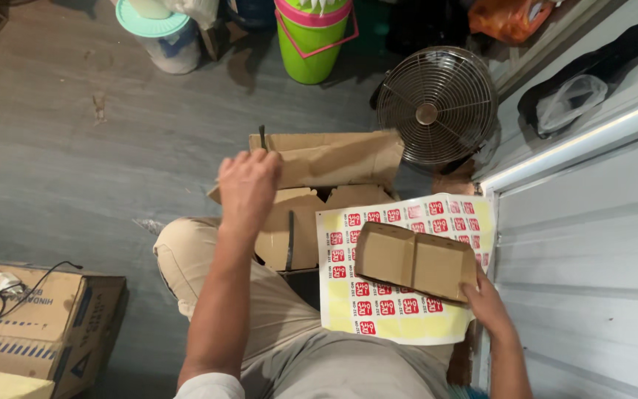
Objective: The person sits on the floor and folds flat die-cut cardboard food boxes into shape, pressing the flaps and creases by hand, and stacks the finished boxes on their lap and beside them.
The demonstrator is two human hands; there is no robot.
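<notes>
Small flat brown cardboard box (415, 262) (creased middle) lying on sticker sheet (393, 310).

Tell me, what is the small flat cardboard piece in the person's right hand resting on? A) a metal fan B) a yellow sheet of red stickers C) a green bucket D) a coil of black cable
B: the right hand holds the cardboard piece flat on the yellow sticker sheet, whose red stickers show around its edges.

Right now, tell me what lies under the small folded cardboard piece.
Under the small cardboard piece, held by the right hand, lies a yellow sticker sheet with red labels. The stickers directly beneath are covered, as is whatever supports the sheet.
</notes>
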